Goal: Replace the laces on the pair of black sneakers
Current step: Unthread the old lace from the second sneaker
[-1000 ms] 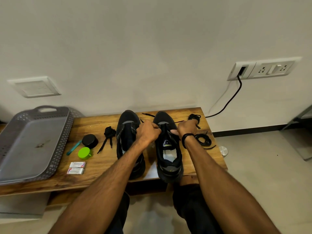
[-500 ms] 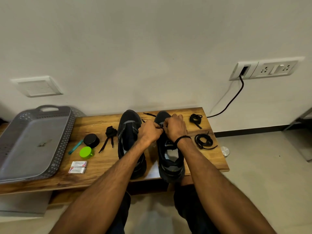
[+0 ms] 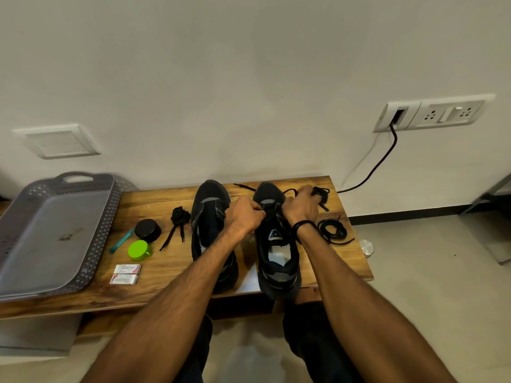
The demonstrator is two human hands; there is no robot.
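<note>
Two fists, L hand [image 3: 244, 217] fingers curled on lace [image 3: 290, 191] at sneaker [image 3: 276, 244], R hand [image 3: 300, 207] fingers pinching same lace

My forearms are bare from the lower edge of the frame up to my left hand [image 3: 244, 214] and right hand [image 3: 300, 203]. A thin black cord band [image 3: 302, 223], wound in several strands, circles my right wrist near the centre. Dark trousers [image 3: 315, 341] cover my legs at the bottom.

Grey tray [image 3: 99, 239], black jar [image 3: 148, 230], green cap [image 3: 137, 249], teal pen [image 3: 121, 241] and two boxes [image 3: 125, 274] lie on the table [image 3: 171, 275].
</note>
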